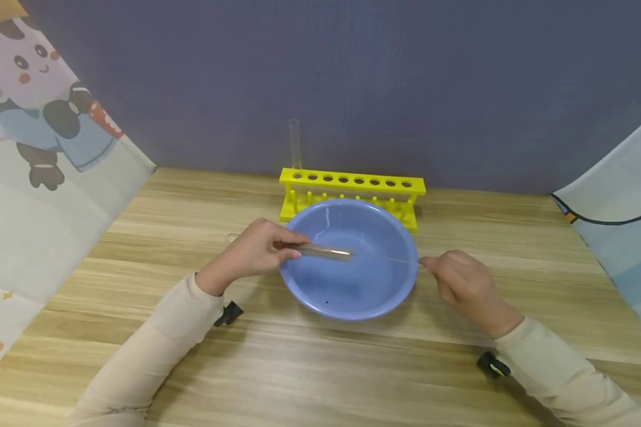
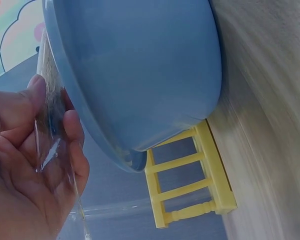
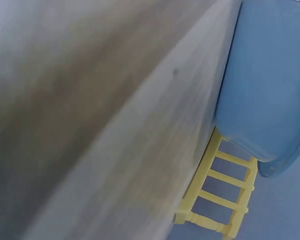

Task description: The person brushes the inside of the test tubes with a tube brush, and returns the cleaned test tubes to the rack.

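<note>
My left hand (image 1: 256, 249) grips a clear glass test tube (image 1: 328, 252) between thumb and fingers, lying nearly level over the blue basin (image 1: 347, 315). Its mouth points right, and brownish bristles show inside the glass. From the mouth a thin wire handle (image 1: 392, 259) of a test tube brush runs right. My right hand (image 1: 466, 289) pinches the end of that wire just beyond the basin's right rim. In the left wrist view the tube (image 2: 52, 157) lies across the fingers beside the basin wall. The right wrist view leaves the right hand out of sight.
Behind the basin stands a yellow test tube rack (image 1: 352, 179), partly hidden by it. Another clear test tube (image 1: 295, 145) stands upright in its leftmost hole. All rest on a wood-grain table (image 1: 320, 367), with a dark blue-grey wall (image 1: 352, 89) behind.
</note>
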A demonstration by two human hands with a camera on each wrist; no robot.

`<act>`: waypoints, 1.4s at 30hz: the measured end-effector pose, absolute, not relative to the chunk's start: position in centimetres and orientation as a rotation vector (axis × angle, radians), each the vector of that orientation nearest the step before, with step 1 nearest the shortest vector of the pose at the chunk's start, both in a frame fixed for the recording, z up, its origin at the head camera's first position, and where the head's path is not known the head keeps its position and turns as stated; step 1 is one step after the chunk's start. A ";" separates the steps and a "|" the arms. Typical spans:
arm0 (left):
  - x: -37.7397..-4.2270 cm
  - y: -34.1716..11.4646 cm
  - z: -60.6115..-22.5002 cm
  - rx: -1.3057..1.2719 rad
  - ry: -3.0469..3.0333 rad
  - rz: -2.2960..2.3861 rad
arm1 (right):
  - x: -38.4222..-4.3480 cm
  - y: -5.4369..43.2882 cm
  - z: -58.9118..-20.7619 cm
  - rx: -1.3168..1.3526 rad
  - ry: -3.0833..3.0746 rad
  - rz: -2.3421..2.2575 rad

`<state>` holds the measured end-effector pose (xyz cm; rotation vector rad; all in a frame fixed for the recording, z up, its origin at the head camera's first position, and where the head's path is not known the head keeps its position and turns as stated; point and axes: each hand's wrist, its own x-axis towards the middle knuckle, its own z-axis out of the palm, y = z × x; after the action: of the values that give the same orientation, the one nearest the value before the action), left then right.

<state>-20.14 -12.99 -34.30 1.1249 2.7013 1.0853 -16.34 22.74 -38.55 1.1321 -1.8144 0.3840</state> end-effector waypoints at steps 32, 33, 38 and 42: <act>-19.9 -11.8 -34.7 1.202 2.725 1.094 | -13.6 20.8 -35.9 0.874 -2.587 1.288; -19.9 -11.8 -34.7 1.202 2.727 1.093 | -13.6 20.7 -35.8 0.855 -2.609 1.324; -20.0 -11.7 -34.9 1.182 2.733 1.102 | -13.9 20.3 -35.4 0.764 -2.707 1.487; -20.1 -11.6 -35.0 1.213 2.752 1.103 | -14.2 20.0 -35.3 0.702 -2.762 1.653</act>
<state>-20.07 -11.56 -35.01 1.2130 2.7524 1.1028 -14.23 20.01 -35.28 0.7021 -2.7621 1.6530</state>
